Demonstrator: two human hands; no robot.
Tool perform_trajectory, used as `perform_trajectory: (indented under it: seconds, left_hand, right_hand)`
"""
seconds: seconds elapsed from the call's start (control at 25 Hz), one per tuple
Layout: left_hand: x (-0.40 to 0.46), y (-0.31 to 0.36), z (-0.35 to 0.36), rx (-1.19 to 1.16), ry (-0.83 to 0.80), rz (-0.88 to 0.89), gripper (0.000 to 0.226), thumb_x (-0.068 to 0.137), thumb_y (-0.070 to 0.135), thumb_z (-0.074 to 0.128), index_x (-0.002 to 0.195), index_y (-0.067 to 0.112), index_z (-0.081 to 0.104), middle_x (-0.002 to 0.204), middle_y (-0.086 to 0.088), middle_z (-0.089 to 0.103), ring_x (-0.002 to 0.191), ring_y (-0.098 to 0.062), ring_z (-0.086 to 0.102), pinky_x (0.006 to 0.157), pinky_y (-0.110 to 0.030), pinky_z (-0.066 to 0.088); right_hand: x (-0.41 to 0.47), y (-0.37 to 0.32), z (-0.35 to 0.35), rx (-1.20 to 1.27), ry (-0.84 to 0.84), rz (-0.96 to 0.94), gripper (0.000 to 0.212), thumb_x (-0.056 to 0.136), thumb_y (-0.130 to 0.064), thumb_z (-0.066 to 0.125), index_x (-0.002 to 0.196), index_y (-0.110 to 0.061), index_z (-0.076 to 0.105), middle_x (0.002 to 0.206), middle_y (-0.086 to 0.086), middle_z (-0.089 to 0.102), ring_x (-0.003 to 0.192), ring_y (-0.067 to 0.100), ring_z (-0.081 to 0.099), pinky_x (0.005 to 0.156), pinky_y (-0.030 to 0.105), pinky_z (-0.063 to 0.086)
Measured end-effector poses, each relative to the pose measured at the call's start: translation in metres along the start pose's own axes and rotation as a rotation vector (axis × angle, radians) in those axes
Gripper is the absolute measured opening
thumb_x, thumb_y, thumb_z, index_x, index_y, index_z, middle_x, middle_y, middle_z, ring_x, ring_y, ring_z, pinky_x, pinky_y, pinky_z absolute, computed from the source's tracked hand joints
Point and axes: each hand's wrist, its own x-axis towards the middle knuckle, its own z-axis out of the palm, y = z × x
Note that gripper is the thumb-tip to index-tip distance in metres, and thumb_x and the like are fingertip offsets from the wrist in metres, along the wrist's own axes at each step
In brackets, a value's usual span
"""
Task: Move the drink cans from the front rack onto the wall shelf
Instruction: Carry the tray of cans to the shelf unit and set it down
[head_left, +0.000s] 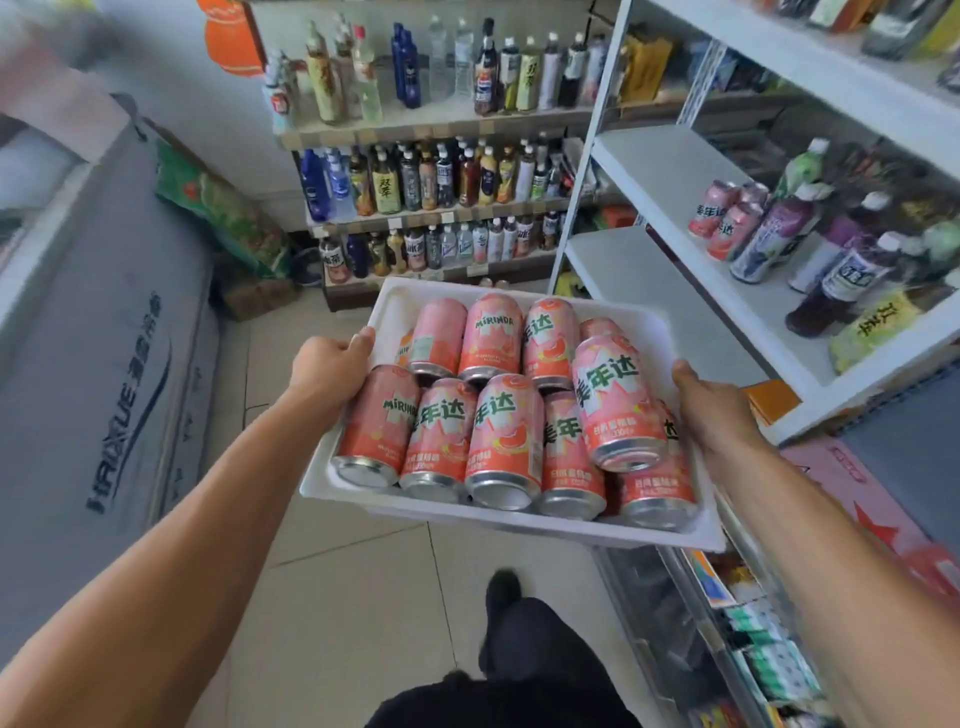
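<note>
A white tray (395, 299) hangs in front of me at waist height, carried between both hands. Several pink Mirinda drink cans (501, 441) lie on their sides in it, in two rows, with one can (618, 400) resting on top of the others at the right. My left hand (327, 366) grips the tray's left rim, thumb over the edge. My right hand (714, 405) grips the right rim. To the right is a white shelf (670, 176), where a few matching pink cans (724, 218) lie beside bottles.
A wall shelf unit (441, 124) full of bottles fills the back. A covered chest freezer (104, 364) lines the left side. Purple juice bottles (841, 260) sit on the white shelf at right. Snack racks (753, 649) are low at the right. My foot (501, 592) is on the tiled floor.
</note>
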Motion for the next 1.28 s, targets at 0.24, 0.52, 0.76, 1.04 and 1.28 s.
perform_trajectory:
  seconds: [0.24,0.52,0.76,1.04,1.28]
  left_hand:
    - [0.157,0.092,0.056,0.051,-0.053,0.056,0.050,0.094,0.047,0.053,0.064,0.008,0.059,0.072,-0.009,0.062,0.069,-0.027,0.059,0.063,-0.032,0.045]
    - [0.300,0.202,0.129,0.106,-0.137,0.085,0.052,0.095,0.048,0.052,0.081,0.001,0.069,0.085,-0.014,0.069,0.074,-0.026,0.063,0.066,-0.033,0.049]
    - [0.426,0.298,0.219,0.120,-0.296,0.207,0.048,0.095,0.044,0.055,0.087,-0.001,0.068,0.077,-0.010,0.062,0.078,-0.028,0.062,0.071,-0.036,0.051]
    - [0.600,0.431,0.345,0.198,-0.540,0.435,0.050,0.092,0.048,0.055,0.093,0.000,0.069,0.099,-0.019,0.067,0.092,-0.033,0.064,0.089,-0.043,0.052]
    - [0.684,0.539,0.436,0.217,-0.727,0.466,0.043,0.093,0.028,0.054,0.119,-0.005,0.061,0.123,-0.026,0.061,0.114,-0.041,0.058,0.098,-0.047,0.049]
  right_hand:
    - [0.147,-0.067,0.046,0.102,0.034,0.096,0.037,0.099,-0.043,0.049,0.108,-0.009,0.059,0.106,0.011,0.058,0.094,0.028,0.056,0.085,0.036,0.045]
    - [0.283,-0.141,0.072,0.149,0.082,0.178,0.039,0.098,-0.035,0.047,0.096,0.001,0.062,0.097,0.018,0.063,0.077,0.026,0.056,0.070,0.036,0.040]
    - [0.387,-0.178,0.082,0.243,0.268,0.270,0.030,0.095,-0.033,0.049,0.083,-0.008,0.062,0.099,0.016,0.065,0.092,0.033,0.062,0.085,0.042,0.049]
    - [0.510,-0.235,0.121,0.435,0.581,0.367,0.018,0.096,-0.029,0.056,0.085,-0.014,0.060,0.099,0.011,0.065,0.089,0.026,0.063,0.084,0.037,0.052]
    - [0.597,-0.279,0.136,0.537,0.760,0.435,0.021,0.098,-0.029,0.055,0.104,-0.010,0.061,0.102,0.007,0.062,0.091,0.022,0.058,0.078,0.030,0.044]
